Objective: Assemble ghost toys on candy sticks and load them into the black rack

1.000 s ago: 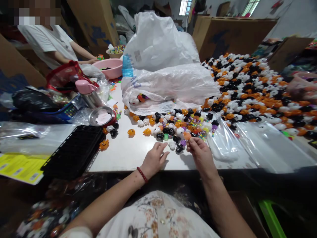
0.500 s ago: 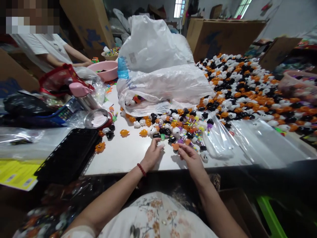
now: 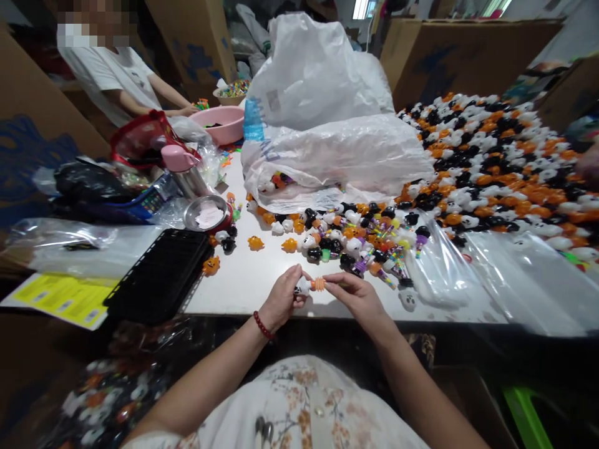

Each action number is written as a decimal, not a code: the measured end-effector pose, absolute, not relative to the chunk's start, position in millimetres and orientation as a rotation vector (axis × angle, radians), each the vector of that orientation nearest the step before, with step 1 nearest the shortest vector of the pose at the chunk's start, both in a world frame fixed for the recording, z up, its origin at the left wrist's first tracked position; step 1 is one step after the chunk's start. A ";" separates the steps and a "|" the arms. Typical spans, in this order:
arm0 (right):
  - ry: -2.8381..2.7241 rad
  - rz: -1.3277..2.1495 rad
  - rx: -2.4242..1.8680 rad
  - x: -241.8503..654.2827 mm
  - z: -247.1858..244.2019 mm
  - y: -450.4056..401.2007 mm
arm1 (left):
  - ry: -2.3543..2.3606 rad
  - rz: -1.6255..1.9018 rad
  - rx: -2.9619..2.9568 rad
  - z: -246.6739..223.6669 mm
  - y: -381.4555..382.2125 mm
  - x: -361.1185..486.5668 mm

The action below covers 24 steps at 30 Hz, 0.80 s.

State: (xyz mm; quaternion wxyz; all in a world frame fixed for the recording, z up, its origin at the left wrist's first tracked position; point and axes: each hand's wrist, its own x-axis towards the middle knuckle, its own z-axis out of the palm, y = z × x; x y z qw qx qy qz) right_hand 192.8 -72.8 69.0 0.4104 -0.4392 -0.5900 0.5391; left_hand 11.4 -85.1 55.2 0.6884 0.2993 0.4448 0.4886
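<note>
A white table [image 3: 262,293] buried in Halloween trinkets fills the scene: a broad heap of orange, black and white toy heads [image 3: 491,162] spreads across the far right, and bulging white plastic bags [image 3: 327,118] rise at the far centre. At near left lies a black plastic tray [image 3: 159,277], with a pink basin [image 3: 219,121] far behind it, where another person in a white shirt [image 3: 107,72] works. A smaller scatter of loose pieces [image 3: 355,240] sits just beyond the hands. Over the table's near edge, the left hand [image 3: 281,299], a red bead bracelet on its wrist, pinches a small white ghost head [image 3: 302,287] between its fingertips. The right hand [image 3: 358,296] pinches an orange ribbed piece [image 3: 319,284] that meets the ghost head end to end, both held just above the tabletop. With such light fingertip grips so close to the edge, either part could likely slip and drop into the lap or to the floor, or a skewed push could jam the two together crookedly.
</note>
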 end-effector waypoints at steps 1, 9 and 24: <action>-1.522 1.337 -1.114 193.2 71.5 -73.2 | 0.997 1.096 0.681 54.9 -85.2 11.0; -1.721 1.312 -1.234 189.4 88.2 -75.2 | 1.180 1.052 0.932 53.8 -84.7 5.7; -1.939 1.136 -1.234 163.9 70.4 -56.3 | 1.761 1.010 1.353 49.0 -80.6 -19.0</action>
